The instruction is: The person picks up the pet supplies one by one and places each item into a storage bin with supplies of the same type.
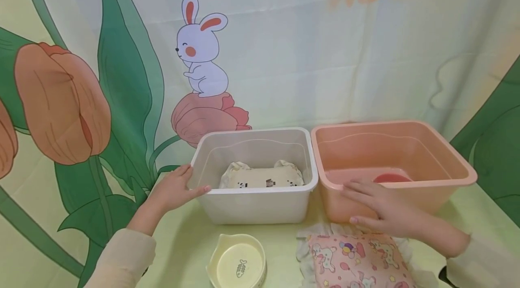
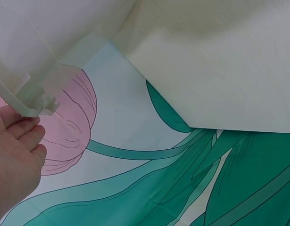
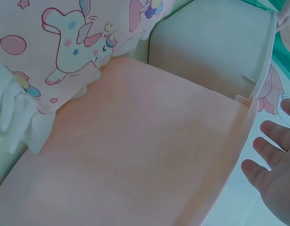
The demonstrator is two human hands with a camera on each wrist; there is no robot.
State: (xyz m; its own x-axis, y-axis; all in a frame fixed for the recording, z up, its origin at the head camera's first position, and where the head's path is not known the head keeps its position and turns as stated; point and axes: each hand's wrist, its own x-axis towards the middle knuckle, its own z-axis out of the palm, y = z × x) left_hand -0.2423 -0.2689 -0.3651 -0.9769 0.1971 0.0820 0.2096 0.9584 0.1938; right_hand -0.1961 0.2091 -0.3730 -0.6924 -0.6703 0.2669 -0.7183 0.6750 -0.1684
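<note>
We have both hands at the two tubs that stand side by side on the worktop, and we judge that this is the step of taking hold of them, perhaps to position or steady them. Our left hand [image 1: 172, 188] rests with relaxed, nearly straight fingers on the near left corner of the white tub [image 1: 253, 206], at about 9 o'clock of it; its grip is not closed around the rim. Our right hand [image 1: 379, 209] lies flat with spread fingers on the near wall of the pink tub [image 1: 406, 197], so this grip is open too. The next move probably calls for curling the fingers over each rim, so the tubs do not slide on the cloth. Inside the white tub lies a folded cream cloth with small animal prints [image 1: 262, 176]. In the pink tub we see a red round thing [image 1: 392, 178] at the bottom; what it is, we cannot tell. At 6 o'clock of the tubs stand a cream pet bowl [image 1: 237, 263] and a pink unicorn-print cushion [image 1: 357, 261], just under our right hand.
</note>
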